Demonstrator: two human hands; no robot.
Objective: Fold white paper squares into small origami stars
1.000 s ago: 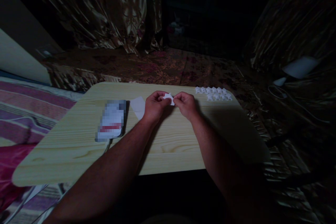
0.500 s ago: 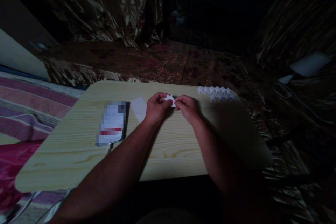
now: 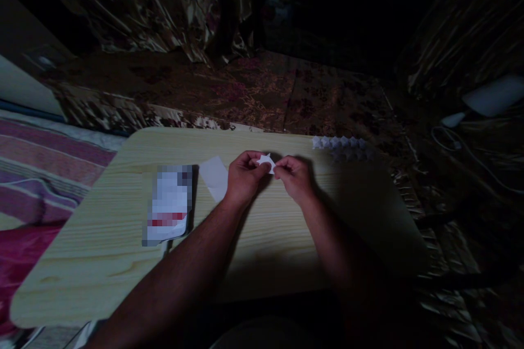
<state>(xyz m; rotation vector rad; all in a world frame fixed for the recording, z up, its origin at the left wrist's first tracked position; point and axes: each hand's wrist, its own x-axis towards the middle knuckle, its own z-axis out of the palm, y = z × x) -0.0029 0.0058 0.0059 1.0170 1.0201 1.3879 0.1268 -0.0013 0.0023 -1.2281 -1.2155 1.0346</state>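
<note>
Between my two hands is a small white paper star (image 3: 266, 160), its points showing above my thumb. My left hand (image 3: 246, 174) is closed around its left side, with the thumb across its front. The fingertips of my right hand (image 3: 293, 174) pinch its right edge. Just left of my left hand, a flat sheet of white paper (image 3: 213, 177) lies on the wooden table (image 3: 262, 234). Toward the table's far right, several white paper stars (image 3: 339, 143) stand in a row, with a second row in shadow in front of them.
A phone-like object (image 3: 170, 202), blurred out, lies on the table's left with a cable at its near end. A striped cloth (image 3: 41, 155) and a pink bag-like item (image 3: 20, 267) are at the left. At the right are a white lamp-like object (image 3: 493, 98) and a cord.
The view has shifted slightly, so the table and the things on it appear lower. Both hands still hold the paper star, and the near row of stars is now darker in shadow.
</note>
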